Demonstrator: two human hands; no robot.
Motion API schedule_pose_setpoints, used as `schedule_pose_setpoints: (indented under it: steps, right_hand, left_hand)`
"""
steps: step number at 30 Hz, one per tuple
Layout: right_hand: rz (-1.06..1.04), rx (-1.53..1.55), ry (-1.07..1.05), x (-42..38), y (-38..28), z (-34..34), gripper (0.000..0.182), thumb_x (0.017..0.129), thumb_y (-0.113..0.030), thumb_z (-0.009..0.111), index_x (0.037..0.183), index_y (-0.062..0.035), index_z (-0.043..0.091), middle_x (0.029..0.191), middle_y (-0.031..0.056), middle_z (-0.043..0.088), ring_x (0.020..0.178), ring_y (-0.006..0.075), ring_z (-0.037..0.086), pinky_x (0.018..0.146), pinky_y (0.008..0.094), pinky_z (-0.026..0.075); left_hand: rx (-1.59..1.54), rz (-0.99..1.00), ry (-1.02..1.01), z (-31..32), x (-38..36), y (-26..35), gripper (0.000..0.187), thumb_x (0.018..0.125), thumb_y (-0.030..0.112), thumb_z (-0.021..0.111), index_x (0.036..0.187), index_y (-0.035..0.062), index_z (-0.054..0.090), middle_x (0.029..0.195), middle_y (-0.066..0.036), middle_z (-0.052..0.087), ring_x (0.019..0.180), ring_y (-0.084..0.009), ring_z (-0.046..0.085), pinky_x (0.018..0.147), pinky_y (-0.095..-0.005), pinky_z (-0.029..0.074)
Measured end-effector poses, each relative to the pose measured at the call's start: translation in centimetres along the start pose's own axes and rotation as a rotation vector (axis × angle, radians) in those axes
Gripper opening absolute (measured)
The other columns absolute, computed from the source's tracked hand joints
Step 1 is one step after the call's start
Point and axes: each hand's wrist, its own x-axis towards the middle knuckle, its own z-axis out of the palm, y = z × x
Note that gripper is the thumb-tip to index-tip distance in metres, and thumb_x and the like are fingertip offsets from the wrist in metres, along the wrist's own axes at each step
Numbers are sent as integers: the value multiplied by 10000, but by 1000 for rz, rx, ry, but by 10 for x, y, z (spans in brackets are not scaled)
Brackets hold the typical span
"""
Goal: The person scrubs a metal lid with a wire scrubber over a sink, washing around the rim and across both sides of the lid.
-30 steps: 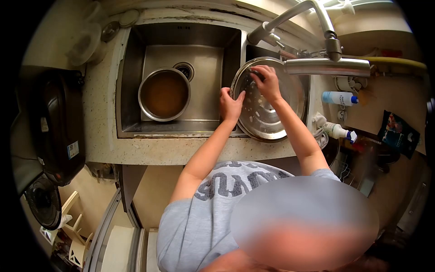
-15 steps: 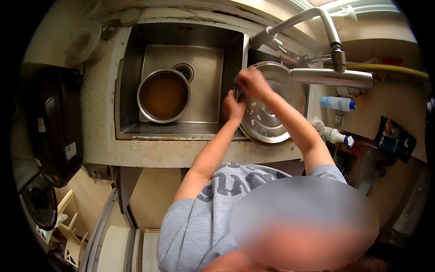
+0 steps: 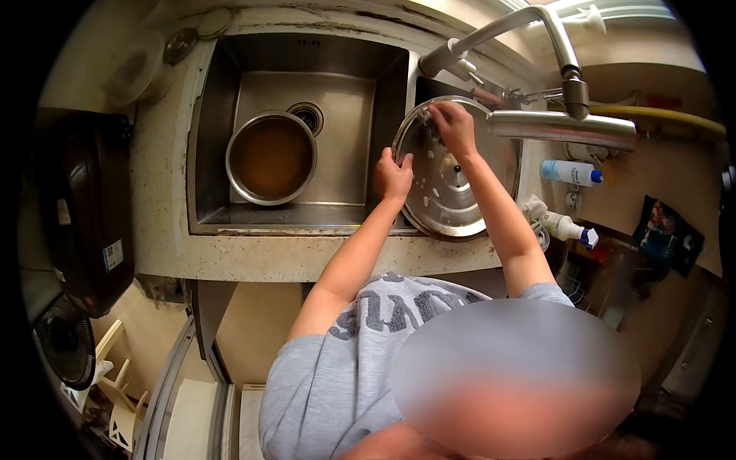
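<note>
A round, shiny metal pot lid (image 3: 438, 217) lies over the narrow right-hand sink basin, with white suds dotted on its surface and a small dark spot near its centre. My left hand (image 3: 393, 180) grips the lid's left rim, thumb over the edge. On the upper part of the lid, my right hand (image 3: 455, 132) has its fingers bent together and pressed down; whatever sits under the fingertips is hidden. Inside the wide left basin (image 3: 345, 96) stands a metal pot (image 3: 272, 203) of brownish liquid, apart from both hands.
A steel faucet (image 3: 560, 129) arches over the right basin, its spout end above the lid's right side. To the right are a white bottle (image 3: 566, 173) with a blue cap, a spray bottle (image 3: 563, 228) and a black pouch (image 3: 667, 236). Pale counter (image 3: 291, 257) edges the sink.
My right hand has moved right and slightly up across the lid, away from the left rim. My left hand still grips the rim. The whole view has shifted slightly.
</note>
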Motion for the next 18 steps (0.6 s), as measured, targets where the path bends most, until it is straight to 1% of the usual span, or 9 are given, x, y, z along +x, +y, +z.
schedule_pose_setpoints:
  steps: [1, 3, 7, 8, 13, 15, 16, 17, 18]
  right_hand:
    - [5, 2, 2, 2, -7, -1, 118, 732, -142, 682, 786, -48, 635, 792, 88, 606, 816, 241, 560, 715, 338, 442]
    - [-252, -110, -145, 4, -17, 2, 174, 725, -141, 690, 858, -35, 652, 873, 101, 613, 854, 256, 559, 792, 328, 436]
    - [-305, -168, -195, 1, -12, 3, 165, 679, -94, 691, 829, -52, 638, 934, 99, 582, 941, 274, 501, 854, 360, 383]
    - [-202, -140, -156, 3, -12, 2, 135, 672, -80, 672, 803, -63, 644, 899, 91, 587, 894, 283, 515, 818, 361, 405]
    - [-282, -311, -187, 7, -15, 18, 63, 685, -97, 637, 743, -87, 657, 799, 51, 596, 797, 279, 537, 720, 364, 453]
    - [-333, -278, -479, -3, -29, 23, 50, 673, -88, 629, 711, -101, 658, 782, 43, 599, 796, 269, 539, 713, 354, 462]
    - [-385, -266, -439, -3, -26, 25, 70, 651, -80, 625, 701, -115, 660, 764, 42, 601, 788, 265, 545, 710, 351, 464]
    - [-298, -291, -446, 7, -17, 21, 75, 647, -76, 614, 683, -120, 662, 755, 43, 603, 781, 265, 546, 708, 351, 463]
    - [-236, -377, -339, 18, -3, 20, 74, 651, -77, 608, 675, -121, 663, 754, 43, 604, 778, 266, 544, 703, 356, 462]
  left_hand:
    - [5, 0, -4, 1, 0, -4, 314, 706, 247, 677, 817, 8, 506, 746, -214, 594, 739, -414, 566, 608, -463, 436]
    - [-66, -18, -51, 4, 2, -9, 314, 708, 251, 675, 819, 12, 506, 743, -213, 592, 739, -414, 563, 605, -469, 432]
    - [-55, 9, -28, 2, 1, -4, 318, 707, 260, 673, 817, 14, 505, 744, -213, 592, 734, -417, 561, 600, -471, 430]
    - [-4, -4, -19, 0, 1, 0, 318, 706, 264, 673, 817, 17, 506, 748, -212, 593, 735, -416, 561, 599, -471, 431]
    - [79, -39, -26, -4, 0, 5, 312, 702, 265, 673, 819, 26, 509, 753, -210, 595, 740, -413, 562, 600, -472, 433]
    - [35, -35, -49, -2, 1, 3, 301, 700, 262, 670, 809, 31, 512, 741, -206, 592, 734, -408, 564, 597, -472, 433]
    - [27, -32, -43, 1, 5, 5, 301, 700, 262, 670, 809, 31, 512, 741, -206, 592, 734, -408, 564, 597, -472, 433]
    - [42, -40, -53, 1, 6, 4, 294, 699, 260, 668, 805, 32, 514, 739, -201, 593, 733, -405, 565, 596, -472, 432]
    - [61, -49, -66, -1, 4, 3, 288, 699, 258, 665, 800, 33, 517, 736, -197, 594, 731, -401, 567, 595, -472, 432]
